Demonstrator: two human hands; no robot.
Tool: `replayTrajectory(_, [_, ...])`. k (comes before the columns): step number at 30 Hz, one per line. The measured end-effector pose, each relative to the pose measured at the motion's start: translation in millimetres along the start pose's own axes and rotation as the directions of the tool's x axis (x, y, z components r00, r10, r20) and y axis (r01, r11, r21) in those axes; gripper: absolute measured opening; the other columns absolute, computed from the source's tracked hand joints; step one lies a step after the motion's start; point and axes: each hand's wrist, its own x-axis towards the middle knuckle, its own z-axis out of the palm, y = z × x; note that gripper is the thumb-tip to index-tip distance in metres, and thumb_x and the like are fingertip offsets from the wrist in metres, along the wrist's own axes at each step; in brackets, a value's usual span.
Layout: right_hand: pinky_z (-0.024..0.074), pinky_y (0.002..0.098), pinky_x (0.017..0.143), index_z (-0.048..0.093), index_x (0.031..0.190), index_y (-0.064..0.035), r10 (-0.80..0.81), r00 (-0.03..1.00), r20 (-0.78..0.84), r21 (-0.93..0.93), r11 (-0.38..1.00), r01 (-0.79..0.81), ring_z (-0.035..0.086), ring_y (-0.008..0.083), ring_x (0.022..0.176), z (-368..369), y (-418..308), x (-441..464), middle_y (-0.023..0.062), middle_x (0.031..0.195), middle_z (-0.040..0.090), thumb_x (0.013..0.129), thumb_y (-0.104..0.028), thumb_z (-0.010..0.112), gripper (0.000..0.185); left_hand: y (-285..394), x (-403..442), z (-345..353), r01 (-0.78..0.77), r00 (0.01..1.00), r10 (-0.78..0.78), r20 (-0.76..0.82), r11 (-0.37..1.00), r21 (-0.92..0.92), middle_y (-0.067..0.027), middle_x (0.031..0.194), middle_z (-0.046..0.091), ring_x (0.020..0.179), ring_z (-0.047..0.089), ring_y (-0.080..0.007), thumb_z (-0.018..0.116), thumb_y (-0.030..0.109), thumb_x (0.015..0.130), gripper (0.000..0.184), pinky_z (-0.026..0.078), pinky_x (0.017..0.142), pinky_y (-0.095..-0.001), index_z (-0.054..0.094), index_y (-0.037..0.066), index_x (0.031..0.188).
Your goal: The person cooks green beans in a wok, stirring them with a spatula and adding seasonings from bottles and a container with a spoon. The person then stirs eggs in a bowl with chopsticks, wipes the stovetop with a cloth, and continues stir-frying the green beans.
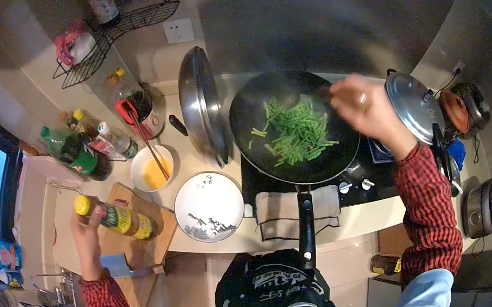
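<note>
In my left hand (87, 232) is a seasoning bottle (129, 222) with a yellow cap and a green and yellow label, gripped near the cap. It lies sideways above a wooden cutting board (160, 230). Cut green vegetable pieces (298, 133) fill the middle of a black wok (247, 147) on the stove. Over the wok's right rim is my right hand (361, 104), fingers curled and blurred. A small dark shape shows at its fingertips, but I cannot make out what it is.
A white plate (211, 196) and a bowl of beaten egg (155, 171) with chopsticks stand left of the wok. A large lid (201, 107) leans upright nearby. A cleaver (118, 265) lies on the board. A lidded pot (413, 107) is at the right; the wok handle (307, 225) points toward me.
</note>
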Motion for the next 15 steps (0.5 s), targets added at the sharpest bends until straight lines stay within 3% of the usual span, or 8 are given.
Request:
replayTrajectory(1, [0.047, 0.0327, 0.06, 0.057, 0.087, -0.0045, -0.147, 0.977, 0.154, -0.2, 0.964, 0.176, 0.058, 0.0275, 0.07, 3, 6, -8, 0.0138, 0.084, 0.057, 0.07, -0.012, 0.057, 0.018, -9, -3, 2, -0.018, 1.0, 0.018, 0.018, 1.0, 0.01, -0.0038, 0.083, 0.057, 0.076, 0.053, -0.0108, 0.059, 0.006, 0.077, 0.022, 0.043, 0.071, -0.0238, 0.051, 0.0, 0.097])
replayTrajectory(2, [0.0473, 0.0364, 0.058, 0.055, 0.092, -0.0051, -0.094, 0.938, 0.333, -0.261, 0.947, 0.187, 0.056, 0.03, 0.069, 8, 13, -21, 0.0135, 0.087, 0.056, 0.068, -0.012, 0.055, 0.025, -19, -6, 5, -0.037, 0.999, 0.036, 0.036, 0.999, 0.021, -0.0031, 0.081, 0.057, 0.075, 0.053, -0.0102, 0.059, 0.006, 0.077, 0.021, 0.042, 0.07, -0.0231, 0.051, 0.0, 0.096])
replayTrajectory(4, [0.0475, 0.0351, 0.053, 0.053, 0.085, -0.006, -0.273, 0.853, 0.444, -0.269, 0.868, 0.417, 0.057, 0.0267, 0.066, 25, 23, -45, 0.0132, 0.09, 0.053, 0.067, -0.015, 0.054, 0.02, -33, -9, 6, -0.055, 0.998, 0.054, 0.037, 0.998, 0.035, -0.0043, 0.084, 0.056, 0.076, 0.052, -0.0114, 0.059, 0.006, 0.077, 0.023, 0.042, 0.071, -0.0241, 0.05, -0.001, 0.098])
replayTrajectory(5, [0.0479, 0.0335, 0.052, 0.051, 0.081, -0.0066, -0.241, 0.806, 0.541, -0.337, 0.816, 0.47, 0.058, 0.0251, 0.066, 32, 27, -61, 0.014, 0.092, 0.052, 0.064, -0.013, 0.055, 0.019, -35, -9, 6, -0.085, 0.996, 0.086, -0.024, 0.995, 0.044, -0.0051, 0.086, 0.056, 0.078, 0.052, -0.0125, 0.06, 0.007, 0.077, 0.025, 0.042, 0.073, -0.0252, 0.05, -0.001, 0.099])
replayTrajectory(6, [0.0478, 0.0335, 0.051, 0.051, 0.081, -0.0074, -0.302, 0.816, 0.493, -0.288, 0.828, 0.481, 0.058, 0.0247, 0.066, 36, 23, -74, 0.0136, 0.092, 0.051, 0.063, -0.012, 0.055, 0.019, -38, -12, 6, -0.109, 0.99, 0.114, -0.085, 0.992, 0.056, -0.0059, 0.088, 0.055, 0.08, 0.052, -0.0135, 0.06, 0.007, 0.077, 0.027, 0.042, 0.074, -0.0263, 0.049, -0.001, 0.1])
replayTrajectory(9, [0.0487, 0.0311, 0.056, 0.052, 0.088, -0.0096, -0.159, 0.814, 0.558, -0.337, 0.853, 0.398, 0.057, 0.0232, 0.075, 45, 15, -117, 0.0108, 0.092, 0.051, 0.066, -0.011, 0.054, 0.022, -48, -22, 12, -0.161, 0.965, 0.194, -0.174, 0.969, 0.188, -0.0074, 0.094, 0.054, 0.085, 0.051, -0.0165, 0.061, 0.007, 0.076, 0.033, 0.04, 0.079, -0.0276, 0.047, -0.002, 0.104])
replayTrajectory(12, [0.0482, 0.0308, 0.058, 0.053, 0.091, -0.0102, -0.139, 0.846, 0.515, -0.332, 0.877, 0.347, 0.056, 0.023, 0.076, 47, 10, -135, 0.0094, 0.09, 0.051, 0.067, -0.011, 0.054, 0.024, -72, -46, 35, -0.043, 0.975, 0.095, -0.202, 0.968, 0.248, -0.0073, 0.097, 0.052, 0.086, 0.051, -0.0173, 0.064, 0.008, 0.074, 0.041, 0.039, 0.08, -0.027, 0.044, -0.002, 0.109])
replayTrajectory(15, [0.0474, 0.0319, 0.059, 0.053, 0.092, -0.0092, -0.113, 0.901, 0.418, -0.36, 0.89, 0.279, 0.056, 0.0233, 0.074, 35, -8, -130, 0.0082, 0.087, 0.051, 0.067, -0.011, 0.055, 0.025, -106, -53, 55, -0.055, 0.946, 0.116, -0.303, 0.978, 0.201, -0.0074, 0.1, 0.051, 0.086, 0.05, -0.0174, 0.065, 0.006, 0.07, 0.051, 0.039, 0.08, -0.0258, 0.04, -0.001, 0.113])
